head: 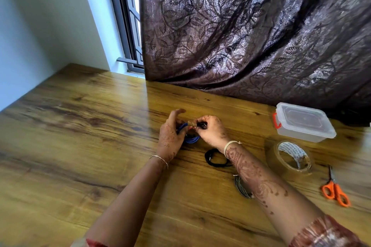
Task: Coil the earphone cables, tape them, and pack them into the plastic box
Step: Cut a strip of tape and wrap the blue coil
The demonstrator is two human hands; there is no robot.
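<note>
On the table [80, 126], your left hand [170, 134] curls round the coiled blue cable [191, 139]; your right hand [210, 129] pinches its end, fingertips closed, perhaps taping it. A black coil [212, 158] and grey coil [241, 187] look finished. The tape roll [289, 157], lidded plastic box [303, 122] and scissors [335, 190] wait; nothing seems packed yet

wooden table [80, 136] | dark leaf-patterned curtain [241, 36] at far edge | window [130, 26] left of curtain | orange scissors [333, 185] at right
</note>
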